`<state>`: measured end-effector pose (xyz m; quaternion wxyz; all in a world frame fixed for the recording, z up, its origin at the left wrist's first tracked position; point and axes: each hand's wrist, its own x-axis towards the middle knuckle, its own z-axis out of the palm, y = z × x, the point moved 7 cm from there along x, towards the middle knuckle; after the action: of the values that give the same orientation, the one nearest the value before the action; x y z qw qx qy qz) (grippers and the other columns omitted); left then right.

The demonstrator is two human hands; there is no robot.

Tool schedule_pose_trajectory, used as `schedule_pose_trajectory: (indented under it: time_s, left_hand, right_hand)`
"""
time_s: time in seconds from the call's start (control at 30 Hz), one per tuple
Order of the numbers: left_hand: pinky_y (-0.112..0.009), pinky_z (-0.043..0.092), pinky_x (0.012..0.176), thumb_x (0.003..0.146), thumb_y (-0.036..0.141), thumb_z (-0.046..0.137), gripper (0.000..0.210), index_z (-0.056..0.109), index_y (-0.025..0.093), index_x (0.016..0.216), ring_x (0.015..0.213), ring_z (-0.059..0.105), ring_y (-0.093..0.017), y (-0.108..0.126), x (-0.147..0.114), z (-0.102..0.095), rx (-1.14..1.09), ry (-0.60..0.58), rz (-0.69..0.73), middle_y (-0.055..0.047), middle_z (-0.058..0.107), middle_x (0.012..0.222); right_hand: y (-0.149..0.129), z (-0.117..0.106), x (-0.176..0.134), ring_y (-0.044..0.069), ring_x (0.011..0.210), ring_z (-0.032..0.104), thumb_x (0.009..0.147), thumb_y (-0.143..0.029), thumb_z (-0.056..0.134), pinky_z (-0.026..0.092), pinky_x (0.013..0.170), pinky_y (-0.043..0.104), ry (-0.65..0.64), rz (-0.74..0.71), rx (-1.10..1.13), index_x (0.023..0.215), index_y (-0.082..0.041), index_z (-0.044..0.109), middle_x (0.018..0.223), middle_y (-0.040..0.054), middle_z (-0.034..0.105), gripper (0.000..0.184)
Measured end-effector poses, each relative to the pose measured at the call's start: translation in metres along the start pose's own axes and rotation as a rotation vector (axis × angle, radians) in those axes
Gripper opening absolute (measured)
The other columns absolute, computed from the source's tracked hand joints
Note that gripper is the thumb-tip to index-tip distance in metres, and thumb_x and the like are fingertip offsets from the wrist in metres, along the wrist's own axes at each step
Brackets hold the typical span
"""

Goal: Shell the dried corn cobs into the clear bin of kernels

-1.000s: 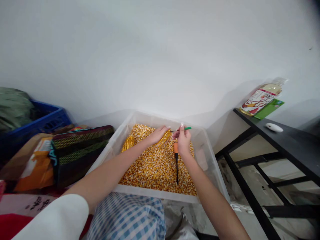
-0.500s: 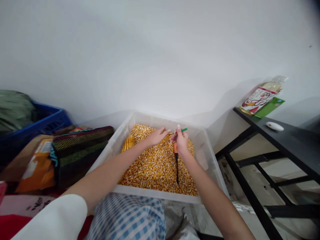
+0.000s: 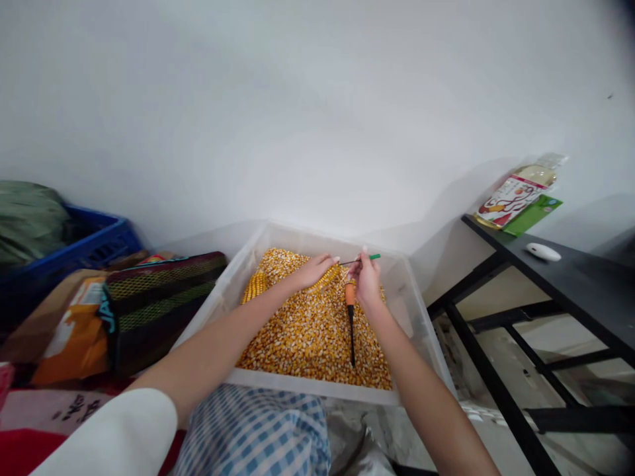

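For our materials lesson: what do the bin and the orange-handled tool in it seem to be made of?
Bin: probably plastic, smooth and cloudy; its pale walls look translucent.
Orange-handled tool: handle perhaps plastic or rubber, matte, with even orange colour; shaft likely metal, dark, judging by its thin, straight form.

open drop from above between left forearm (image 3: 233,334) and right forearm (image 3: 407,354) onto kernels (image 3: 302,344), orange-handled screwdriver (image 3: 351,313) lying in that gap, bin rim (image 3: 307,384) all round, wall (image 3: 317,132) behind, black table (image 3: 585,284) right, mesh bag (image 3: 163,297) left
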<state>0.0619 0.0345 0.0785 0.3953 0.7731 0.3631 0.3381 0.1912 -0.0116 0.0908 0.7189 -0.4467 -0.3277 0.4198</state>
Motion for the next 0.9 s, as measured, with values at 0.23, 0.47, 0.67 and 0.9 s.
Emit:
schedule_pose_trajectory:
  time_s: [0.23,0.47,0.67,0.9]
  left_hand:
    - [-0.028,0.039,0.073,0.084,0.055,0.033,0.041,0.048,0.019,0.074,0.076,0.051,-0.017,0.002,-0.001,-0.001,0.032,-0.001,0.006,0.000,0.053,0.073]
    - [-0.029,0.039,0.073,0.085,0.057,0.033,0.043,0.050,0.018,0.079,0.075,0.050,-0.017,0.004,-0.004,0.007,0.109,-0.072,0.028,0.000,0.054,0.074]
    - [-0.028,0.040,0.072,0.085,0.057,0.034,0.044,0.055,0.019,0.079,0.073,0.053,-0.017,0.003,-0.005,0.013,0.142,-0.157,0.107,-0.001,0.058,0.075]
    - [-0.032,0.038,0.092,0.083,0.059,0.037,0.051,0.063,0.018,0.097,0.103,0.055,-0.022,-0.010,0.003,-0.001,-0.064,-0.021,-0.015,-0.007,0.065,0.108]
  right_hand:
    - [-0.001,0.006,-0.006,0.008,0.034,0.045,0.073,-0.063,0.053,0.036,0.036,0.020,0.003,-0.051,-0.080,0.065,-0.019,0.046,0.040,-0.0057,0.050,0.045]
    - [0.012,0.002,0.002,0.007,0.029,0.041,0.070,-0.058,0.059,0.031,0.032,0.018,-0.100,0.091,-0.111,0.063,-0.019,0.047,0.036,-0.0063,0.049,0.042]
    - [0.038,0.005,0.003,0.007,0.024,0.036,0.068,-0.058,0.061,0.026,0.027,0.018,-0.290,0.276,-0.249,0.060,-0.018,0.049,0.032,-0.0066,0.045,0.042]
    - [0.023,0.002,0.008,0.006,0.025,0.034,0.071,-0.058,0.059,0.024,0.027,0.018,-0.189,0.187,-0.125,0.062,-0.019,0.047,0.032,-0.0081,0.043,0.042]
